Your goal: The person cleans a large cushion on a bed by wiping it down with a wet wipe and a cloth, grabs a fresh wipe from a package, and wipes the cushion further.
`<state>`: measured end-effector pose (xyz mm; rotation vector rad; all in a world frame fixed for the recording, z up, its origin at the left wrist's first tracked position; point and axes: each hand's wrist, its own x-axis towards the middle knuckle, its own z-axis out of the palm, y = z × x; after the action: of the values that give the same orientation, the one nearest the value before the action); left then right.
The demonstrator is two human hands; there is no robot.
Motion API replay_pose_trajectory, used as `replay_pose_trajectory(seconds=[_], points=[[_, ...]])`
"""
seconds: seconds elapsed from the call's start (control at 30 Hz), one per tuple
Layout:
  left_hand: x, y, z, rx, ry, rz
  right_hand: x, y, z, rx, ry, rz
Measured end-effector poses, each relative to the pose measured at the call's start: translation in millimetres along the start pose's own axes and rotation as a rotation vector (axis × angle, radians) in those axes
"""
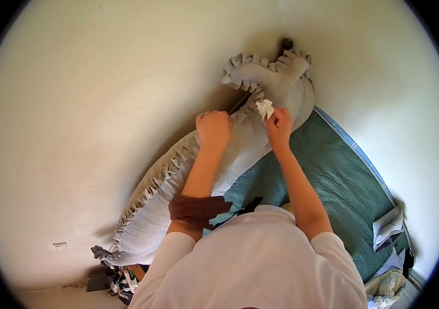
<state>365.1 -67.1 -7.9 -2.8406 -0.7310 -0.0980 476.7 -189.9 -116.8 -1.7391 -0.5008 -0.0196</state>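
Note:
A padded grey-white headboard cover [237, 147] with a ruffled edge runs along the wall, curling up into a scroll at its far end. My left hand [213, 129] is closed in a fist at the ruffled top edge, close to the wall; its fingertips are hidden. Over the cover's pale face, further right, my right hand [280, 127] is pinched closed. A small crumpled white cloth [265, 109] sticks out from its fingers; it may be tissue. A dark brown cloth [196, 210] hangs around my left forearm.
A green quilted bedspread [317, 165] covers the bed, with a blue strip [351, 141] along the right wall. Folded papers [387, 228] and a crumpled bag [386, 288] lie at lower right. A light switch [59, 247] is on the left wall, and clutter [125, 283] sits below the cover.

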Motion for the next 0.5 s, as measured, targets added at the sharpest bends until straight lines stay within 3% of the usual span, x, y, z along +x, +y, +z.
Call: replay_pose_trajectory(seconds=[0.07, 0.17, 0.2, 0.27, 0.3, 0.37, 0.5], points=[[-2.6, -12.0, 6.9, -0.362, -0.010, -0.181, -1.4, -2.4, 4.1, 0.085, 0.047, 0.002], [-8.2, -26.9, 8.0, -0.576, -0.073, -0.246, -4.4, -41.1, 12.4, 0.236, 0.080, -0.148], [-7.8, -27.9, 9.8, -0.574, -0.070, -0.250, -9.8, -48.5, 22.7, 0.240, 0.076, -0.150], [-6.2, -29.0, 13.4, -0.420, -0.023, -0.217, -21.8, -53.1, 41.5, 0.254, -0.168, -0.431], [-8.5, -28.2, 12.6, -0.418, -0.023, -0.217, -23.3, -40.6, 48.7, 0.256, -0.167, -0.430], [-14.8, -24.9, 7.8, -0.612, -0.039, -0.280, -15.4, -17.7, 56.4, -0.053, -0.292, -0.288], [-15.0, -23.0, 6.6, -0.583, 0.030, -0.264, 7.6, -29.6, 44.8, -0.076, -0.287, -0.229]])
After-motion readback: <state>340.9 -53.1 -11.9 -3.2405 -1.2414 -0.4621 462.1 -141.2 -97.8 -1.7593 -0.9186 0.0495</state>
